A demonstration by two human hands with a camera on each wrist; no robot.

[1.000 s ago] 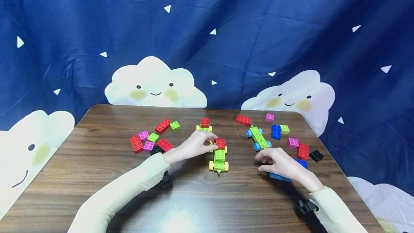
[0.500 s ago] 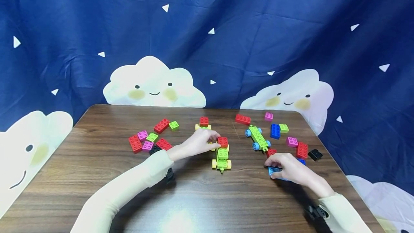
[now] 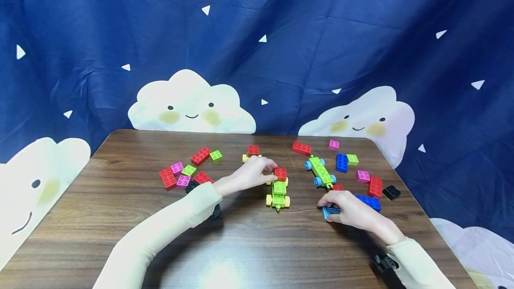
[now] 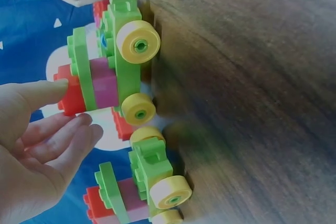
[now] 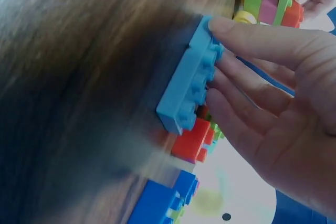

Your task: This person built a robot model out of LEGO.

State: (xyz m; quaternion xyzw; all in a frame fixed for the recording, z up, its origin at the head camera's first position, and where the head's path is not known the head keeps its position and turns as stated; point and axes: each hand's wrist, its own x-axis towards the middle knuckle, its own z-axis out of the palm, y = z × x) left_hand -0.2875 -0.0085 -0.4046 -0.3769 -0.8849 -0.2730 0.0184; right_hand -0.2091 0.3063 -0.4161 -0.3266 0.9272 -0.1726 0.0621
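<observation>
My left hand (image 3: 248, 174) pinches the red brick (image 3: 280, 173) on top of a toy car (image 3: 278, 193) built of bricks, between thumb and fingers. The car has a green base, yellow wheels, and a pink and a green brick under the red one, seen in the left wrist view. At the right, my right hand (image 3: 348, 208) grips a light blue piece (image 5: 181, 90) low over the table, thumb at one end and fingers along its studs. A seam shows near the thumb; whether it is one brick or two I cannot tell. My hand partly hides it in the head view.
A similar car (image 3: 253, 150) stands behind my left hand. A green car base (image 3: 321, 171) with blue wheels lies right of centre. Loose bricks cluster at left, including a red brick (image 3: 167, 178). On the right are a dark blue brick (image 3: 369, 202) and a black piece (image 3: 391, 192).
My left hand and the toy car have shifted slightly right. My right hand took hold of the light blue piece and moved it left, exposing the dark blue brick behind.
</observation>
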